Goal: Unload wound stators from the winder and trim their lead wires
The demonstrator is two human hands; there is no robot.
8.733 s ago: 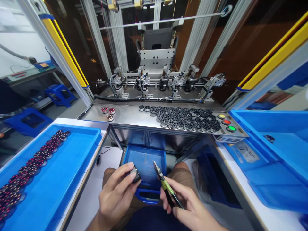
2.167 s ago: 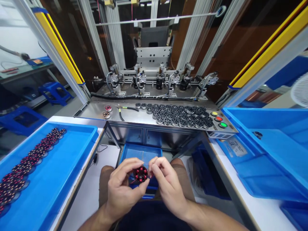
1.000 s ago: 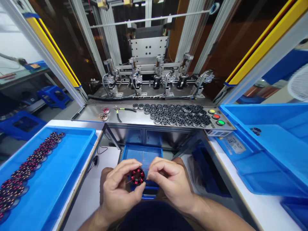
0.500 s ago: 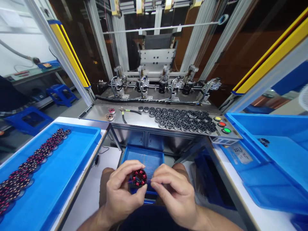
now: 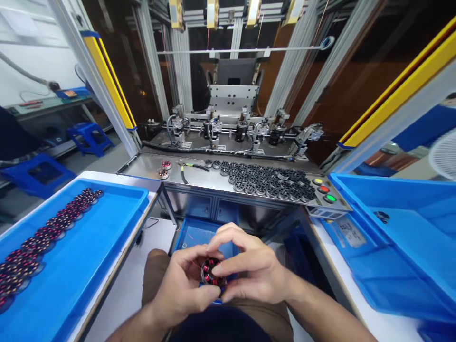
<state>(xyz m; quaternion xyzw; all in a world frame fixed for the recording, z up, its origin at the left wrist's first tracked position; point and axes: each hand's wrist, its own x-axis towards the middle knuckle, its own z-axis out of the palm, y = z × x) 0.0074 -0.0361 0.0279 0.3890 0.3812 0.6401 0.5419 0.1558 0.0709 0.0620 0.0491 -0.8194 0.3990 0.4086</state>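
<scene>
Above my lap, my left hand (image 5: 183, 282) is closed around a motor stator (image 5: 207, 272), a dark ring with red wire windings. My right hand (image 5: 254, 263) reaches over from the other side. Its fingers curl onto the stator's rim and front face, hiding the upper right part. Both hands grip the piece together. A thin reddish wire shows beside the left fingers. Below and behind the hands, a blue tray (image 5: 199, 232) is partly covered, with a small round piece (image 5: 184, 245) in it.
Rows of dark unwound stators (image 5: 263, 178) stand on the metal bench; cutting pliers (image 5: 188, 168) and two wound stators lie left of them. A left blue tray (image 5: 117, 228) holds many wound ones. Coloured buttons (image 5: 324, 189) and a blue bin (image 5: 402, 237) are on the right.
My right hand has moved left and up, from a pinch beside the stator to gripping it with the left hand. The stator has turned slightly. The view has shifted a little.
</scene>
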